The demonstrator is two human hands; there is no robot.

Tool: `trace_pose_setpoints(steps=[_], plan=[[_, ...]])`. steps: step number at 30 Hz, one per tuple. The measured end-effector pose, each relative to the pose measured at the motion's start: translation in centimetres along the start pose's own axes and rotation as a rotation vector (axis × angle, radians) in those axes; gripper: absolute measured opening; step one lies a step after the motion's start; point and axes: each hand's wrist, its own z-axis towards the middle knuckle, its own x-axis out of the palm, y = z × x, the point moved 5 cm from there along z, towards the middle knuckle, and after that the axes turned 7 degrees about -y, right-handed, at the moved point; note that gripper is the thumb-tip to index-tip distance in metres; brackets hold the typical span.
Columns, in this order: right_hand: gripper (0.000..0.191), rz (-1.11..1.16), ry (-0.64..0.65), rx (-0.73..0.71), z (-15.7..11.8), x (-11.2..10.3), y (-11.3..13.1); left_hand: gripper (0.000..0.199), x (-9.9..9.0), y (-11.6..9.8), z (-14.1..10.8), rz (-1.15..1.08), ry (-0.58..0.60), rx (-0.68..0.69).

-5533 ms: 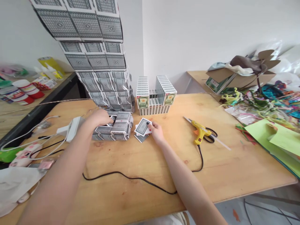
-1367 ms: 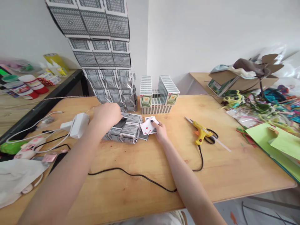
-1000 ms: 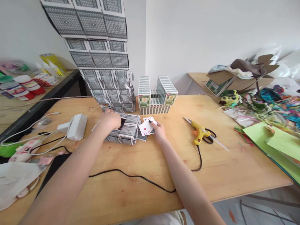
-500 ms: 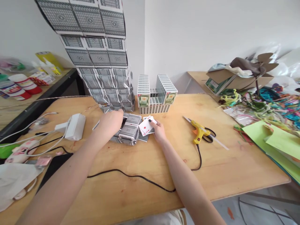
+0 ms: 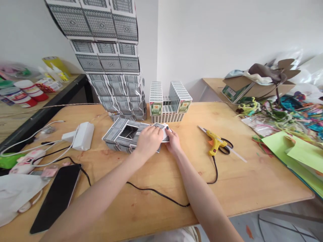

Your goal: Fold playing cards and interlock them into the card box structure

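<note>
Grey-backed, white-bordered rectangular playing cards (image 5: 165,135), partly hidden, are pinched in the right hand (image 5: 174,141), toward the far edge of the tan wooden tabletop (image 5: 151,171); the left hand (image 5: 149,140) overlaps them, its grip hidden and impossible to tell.

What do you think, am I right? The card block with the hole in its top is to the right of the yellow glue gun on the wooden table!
Not quite: in the head view, the card block with the hole in its top is to the left of the yellow glue gun. Both are on the wooden table.
</note>
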Motion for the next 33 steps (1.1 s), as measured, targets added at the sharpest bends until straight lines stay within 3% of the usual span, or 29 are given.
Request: trace_pose_setpoints(steps=[4,8,12,14,17,21,27,33], plan=[[0.028,-0.049,-0.054,-0.111,0.0,-0.6,0.6,0.028,2.8,-2.5,-0.9,-0.061,-0.028,0.08],[0.028,-0.13,-0.224,-0.274,0.5,-2.1,1.1,0.026,2.6,-1.6,-1.4,-0.108,-0.047,0.092],[0.027,-0.129,-0.394,-0.301,1.2,-3.6,1.2,0.024,2.5,-0.2,-2.0,-0.053,0.094,0.054],[0.026,-0.127,-0.39,-0.293,1.4,-3.8,1.1,0.025,2.8,-0.3,-2.3,-0.034,0.172,0.083],[0.025,-0.153,-0.358,-0.286,1.3,-3.5,1.1,0.044,3.4,-1.1,-2.6,-0.014,0.263,0.13],[0.025,-0.181,-0.376,-0.29,1.0,-3.4,1.2,0.033,4.2,-2.0,-2.7,-0.059,0.329,0.132],[0.024,-0.179,-0.386,-0.296,0.9,-3.4,1.2,0.027,2.5,-3.3,-3.0,-0.131,0.274,0.17],[0.025,-0.169,-0.4,-0.305,1.1,-3.6,1.2,0.022,0.7,-3.3,-3.8,-0.194,0.39,0.18]])
